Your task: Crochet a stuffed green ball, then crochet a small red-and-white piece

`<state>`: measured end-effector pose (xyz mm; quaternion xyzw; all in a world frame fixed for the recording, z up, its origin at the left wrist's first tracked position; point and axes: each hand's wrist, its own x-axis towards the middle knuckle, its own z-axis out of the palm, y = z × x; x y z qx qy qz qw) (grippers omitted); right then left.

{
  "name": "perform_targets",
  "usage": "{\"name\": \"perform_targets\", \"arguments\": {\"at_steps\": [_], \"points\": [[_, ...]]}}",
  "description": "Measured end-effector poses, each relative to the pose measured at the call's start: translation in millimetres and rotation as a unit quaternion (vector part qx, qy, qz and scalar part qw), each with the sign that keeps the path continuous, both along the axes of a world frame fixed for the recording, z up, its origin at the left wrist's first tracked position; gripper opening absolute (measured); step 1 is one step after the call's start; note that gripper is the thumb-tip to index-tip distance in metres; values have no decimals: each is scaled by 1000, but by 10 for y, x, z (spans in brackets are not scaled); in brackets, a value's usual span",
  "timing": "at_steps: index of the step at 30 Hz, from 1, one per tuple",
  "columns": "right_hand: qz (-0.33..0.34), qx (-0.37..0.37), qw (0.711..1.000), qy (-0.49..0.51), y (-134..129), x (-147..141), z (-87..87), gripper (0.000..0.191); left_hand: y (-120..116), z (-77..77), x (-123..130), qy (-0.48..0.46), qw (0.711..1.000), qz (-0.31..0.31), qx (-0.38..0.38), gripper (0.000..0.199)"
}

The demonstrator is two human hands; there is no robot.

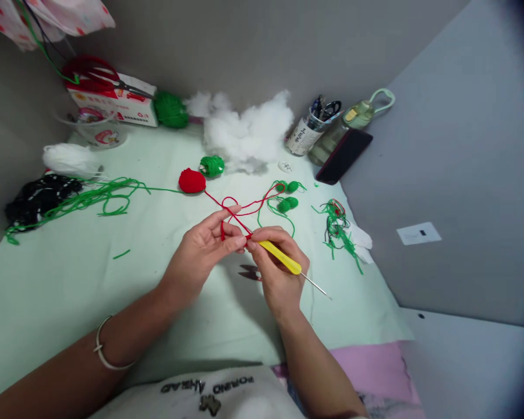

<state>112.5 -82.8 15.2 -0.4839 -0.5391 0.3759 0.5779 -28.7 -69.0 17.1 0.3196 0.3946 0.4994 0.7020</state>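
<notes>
My left hand pinches a small piece of red yarn work between thumb and finger, its index finger raised with red yarn running across it. In my right hand is a crochet hook with a yellow handle, its rear metal end sticking out toward me. The hook's front tip meets the red work between both hands and is mostly hidden by fingers. From a red yarn ball beyond my left hand, the strand leads to the work. Small thread snips lie partly behind my right hand.
Small green crocheted balls with tails lie beyond my hands. White stuffing, green yarn, a pen cup and a leaning phone line the back. Yarn scraps lie right; loose green strands and black yarn left.
</notes>
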Motion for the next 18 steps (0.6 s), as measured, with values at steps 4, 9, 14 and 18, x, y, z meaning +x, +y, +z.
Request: {"name": "perform_targets", "arguments": {"at_steps": [4,9,14,18], "points": [[16,-2,1000,14,16,21,-31,7,4,18,3,-68,996,-11,-56,52],[9,4,999,36,31,38,-84,10,-27,48,22,-69,997,6,-40,59],[-5,80,996,-46,7,44,-110,18,-38,63,19,-62,997,32,-27,62],[-1,132,991,-34,7,38,-96,24,-20,67,17,-87,995,22,-54,55]]}}
